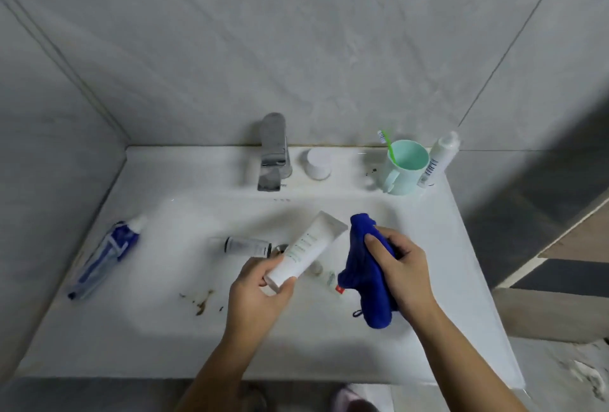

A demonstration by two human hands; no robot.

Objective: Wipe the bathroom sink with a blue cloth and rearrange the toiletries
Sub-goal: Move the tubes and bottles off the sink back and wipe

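Over the basin of the white sink [428, 329], my left hand [260, 289] grips the cap end of a white tube [309, 250] that points up and to the right. Beside it, my right hand [400, 266] holds a bunched blue cloth [365, 276] that hangs down over the basin. A slim clear bottle [247, 245] lies on its side near the drain. A small tube with a red tip [331, 281] is partly hidden between the white tube and the cloth. Brown stains [201, 302] mark the front of the basin.
A blue and white toothpaste tube [105, 256] lies on the left ledge. At the back stand the chrome tap [273, 151], a white jar [318, 164], a mint cup [405, 167] with a green toothbrush [387, 144], and a white bottle [438, 161]. Tiled walls close in behind and left.
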